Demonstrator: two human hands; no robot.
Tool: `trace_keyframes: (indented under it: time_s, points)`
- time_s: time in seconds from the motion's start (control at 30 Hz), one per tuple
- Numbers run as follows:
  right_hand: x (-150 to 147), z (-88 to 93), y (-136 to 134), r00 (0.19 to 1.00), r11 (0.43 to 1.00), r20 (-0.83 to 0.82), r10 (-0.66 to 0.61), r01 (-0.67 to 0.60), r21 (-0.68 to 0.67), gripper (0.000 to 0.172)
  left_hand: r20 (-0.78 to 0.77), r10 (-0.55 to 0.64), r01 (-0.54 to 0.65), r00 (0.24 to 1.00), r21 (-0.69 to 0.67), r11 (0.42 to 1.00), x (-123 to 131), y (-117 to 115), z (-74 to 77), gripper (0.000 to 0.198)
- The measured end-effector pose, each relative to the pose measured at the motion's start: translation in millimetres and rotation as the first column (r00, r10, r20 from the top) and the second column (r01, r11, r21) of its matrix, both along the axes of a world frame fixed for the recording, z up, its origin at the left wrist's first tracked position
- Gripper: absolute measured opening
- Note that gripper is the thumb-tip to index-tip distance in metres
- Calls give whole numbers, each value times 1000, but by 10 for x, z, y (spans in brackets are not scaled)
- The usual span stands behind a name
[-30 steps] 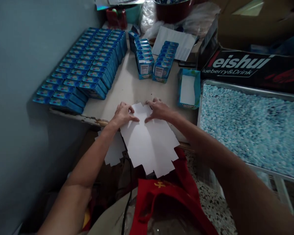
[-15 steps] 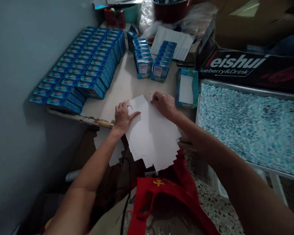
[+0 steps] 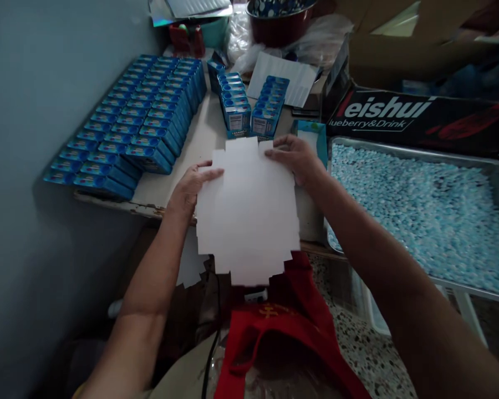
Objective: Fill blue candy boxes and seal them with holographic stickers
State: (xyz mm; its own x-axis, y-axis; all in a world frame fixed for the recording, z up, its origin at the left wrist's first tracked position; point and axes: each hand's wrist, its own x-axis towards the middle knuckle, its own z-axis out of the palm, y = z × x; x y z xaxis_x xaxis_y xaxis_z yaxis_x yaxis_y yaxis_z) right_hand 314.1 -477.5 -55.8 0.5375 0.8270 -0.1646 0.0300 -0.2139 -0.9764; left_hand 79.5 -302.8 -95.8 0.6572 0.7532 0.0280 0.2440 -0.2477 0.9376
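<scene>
Several white die-cut paper sheets (image 3: 249, 216) with stepped edges lie fanned over one another, overhanging the table's near edge. My left hand (image 3: 193, 185) grips their upper left side, thumb and fingers closed on the paper. At the upper right corner, my right hand (image 3: 297, 158) pinches the sheets between thumb and fingers. Just behind that hand stands an open blue box (image 3: 321, 136) with a white inside, partly hidden. More white paper (image 3: 191, 263) shows low on the left, beyond my left forearm.
Rows of blue boxes (image 3: 128, 122) fill the table's left side. Two short rows of blue boxes (image 3: 235, 105) stand at the back middle. On the right are a metal tray (image 3: 399, 145) of small pale-blue pieces and a black carton (image 3: 378, 113). A red apron (image 3: 249, 332) hangs below.
The sheets have spread into a wider, straighter fan facing me. My left hand has shifted left, and my right hand has moved up and right onto the sheets' corner. The view has tilted slightly.
</scene>
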Motion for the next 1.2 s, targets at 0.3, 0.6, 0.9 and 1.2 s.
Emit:
trace_keyframes:
  time_s: [0.3,0.6,0.9,1.2]
  points:
    - [-573,-465,-551,846,997,-531,53,-12,81,47,20,234,-177,972,-595,784,-211,-618,99,48]
    - [-715,-554,-297,882,971,434,185,-97,-217,23,12,177,-145,984,-522,840,75,-795,4,46]
    - [-812,-553,-170,769,958,614,178,7,-287,29,200,341,-315,918,-151,937,343,-932,-129,25]
    - [-741,-247,-109,681,903,636,364,-91,-420,41,54,262,-254,963,-125,959,308,-769,-235,10]
